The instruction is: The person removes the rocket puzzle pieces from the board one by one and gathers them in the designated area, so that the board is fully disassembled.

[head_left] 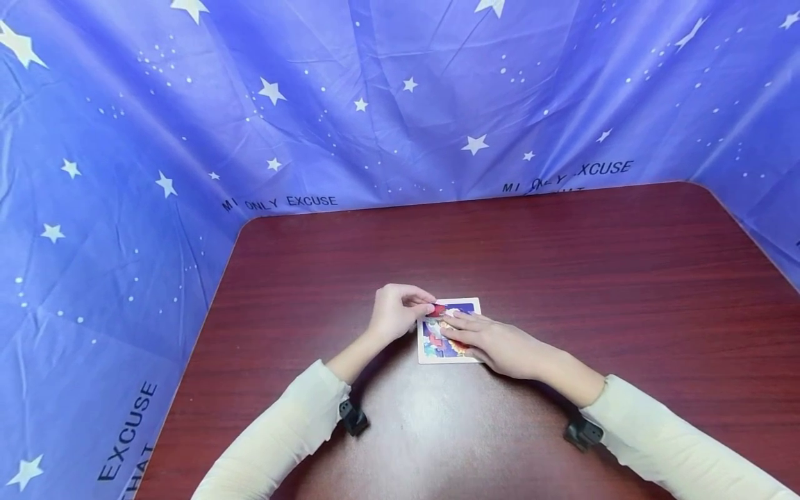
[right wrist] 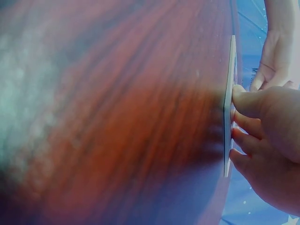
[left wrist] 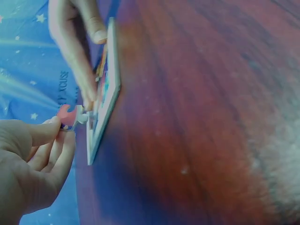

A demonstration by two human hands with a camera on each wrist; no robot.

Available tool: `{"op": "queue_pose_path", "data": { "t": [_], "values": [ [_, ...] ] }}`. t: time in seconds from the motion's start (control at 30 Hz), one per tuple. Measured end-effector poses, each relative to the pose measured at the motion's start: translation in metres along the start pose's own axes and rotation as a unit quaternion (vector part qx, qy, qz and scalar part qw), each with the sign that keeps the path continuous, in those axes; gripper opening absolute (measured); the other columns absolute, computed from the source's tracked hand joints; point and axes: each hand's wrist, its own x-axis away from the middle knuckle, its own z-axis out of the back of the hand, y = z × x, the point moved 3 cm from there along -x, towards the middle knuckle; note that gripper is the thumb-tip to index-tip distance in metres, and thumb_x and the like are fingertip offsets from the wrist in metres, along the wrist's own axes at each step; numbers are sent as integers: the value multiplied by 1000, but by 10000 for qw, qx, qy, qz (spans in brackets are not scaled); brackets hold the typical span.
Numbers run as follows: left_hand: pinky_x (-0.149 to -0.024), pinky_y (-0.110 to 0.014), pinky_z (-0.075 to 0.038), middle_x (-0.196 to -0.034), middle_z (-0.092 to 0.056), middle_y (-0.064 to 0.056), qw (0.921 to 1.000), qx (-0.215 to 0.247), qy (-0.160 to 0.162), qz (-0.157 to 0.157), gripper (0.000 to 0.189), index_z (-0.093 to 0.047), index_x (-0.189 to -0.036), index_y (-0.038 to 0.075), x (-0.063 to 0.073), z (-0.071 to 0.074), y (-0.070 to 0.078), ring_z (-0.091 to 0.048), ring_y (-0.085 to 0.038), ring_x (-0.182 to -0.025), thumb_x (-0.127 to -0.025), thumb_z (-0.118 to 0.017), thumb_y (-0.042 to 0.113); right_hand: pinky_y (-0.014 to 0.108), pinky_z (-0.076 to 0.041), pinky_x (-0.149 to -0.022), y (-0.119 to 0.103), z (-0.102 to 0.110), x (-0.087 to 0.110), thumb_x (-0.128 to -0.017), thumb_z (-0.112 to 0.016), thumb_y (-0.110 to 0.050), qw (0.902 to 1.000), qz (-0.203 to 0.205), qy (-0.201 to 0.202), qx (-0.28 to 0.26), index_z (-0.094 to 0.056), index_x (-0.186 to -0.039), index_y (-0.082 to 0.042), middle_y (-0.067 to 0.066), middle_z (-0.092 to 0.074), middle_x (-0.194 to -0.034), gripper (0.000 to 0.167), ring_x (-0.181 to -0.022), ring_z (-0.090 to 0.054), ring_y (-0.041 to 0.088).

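Note:
A square jigsaw puzzle with a white border [head_left: 437, 360] lies flat on the table, its picture colourful on purple. At its far left corner my left hand [head_left: 395, 312] pinches a red puzzle piece [left wrist: 68, 117] between thumb and fingers. In the left wrist view that piece is tilted up, its near tab by the edge of the puzzle board [left wrist: 112, 70]. My right hand [head_left: 503, 345] rests on the puzzle's right side with its fingers extended over the picture, hiding part of it. In the right wrist view the thumb and fingertips touch the board [right wrist: 228, 117].
The dark red wooden table [head_left: 300, 278] stretches out around the puzzle. A blue curtain with white stars [head_left: 375, 104] hangs behind the table and along its sides. Small black cameras [head_left: 353, 419] sit at both wrists.

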Motion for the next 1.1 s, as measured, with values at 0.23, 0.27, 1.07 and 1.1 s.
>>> {"op": "queue_pose_path", "data": {
  "t": [0.23,0.27,1.07,1.1],
  "values": [
    [-53,-25,-56,-80,-75,-15,9978,386,300,459,9,-77,-87,4,-1,15,-7,-71,-14,-65,-79,-76,7,49,-41,-108,-1,1,1,-96,-54,-11,10000,-67,-16,-22,-53,-138,-12,12,-48,-147,42,-136,-45,32],
    [-55,-27,-57,-81,-75,-17,9963,562,280,585,10,-76,-88,2,0,16,-9,-72,-15,-66,-79,-76,6,49,-41,-108,-1,1,1,-96,-53,-11,10000,-69,-19,-24,-53,-138,-12,12,-48,-147,42,-136,-45,32],
    [-69,-22,-59,-75,-72,-3,9490,2427,301,1988,31,-61,-110,-19,29,69,-66,-69,-5,-68,-81,-67,-10,49,-41,-108,-1,-1,3,-95,-55,-12,10000,-57,-44,0,-53,-137,-10,14,-50,-145,42,-135,-47,32],
    [-69,-22,-59,-75,-72,-2,9489,2419,334,2001,31,-61,-110,-19,30,74,-68,-69,-5,-69,-81,-67,-9,49,-41,-108,-1,-1,3,-95,-55,-12,10000,-53,-34,-5,-53,-137,-10,14,-50,-145,42,-135,-47,32]
  ]
}}
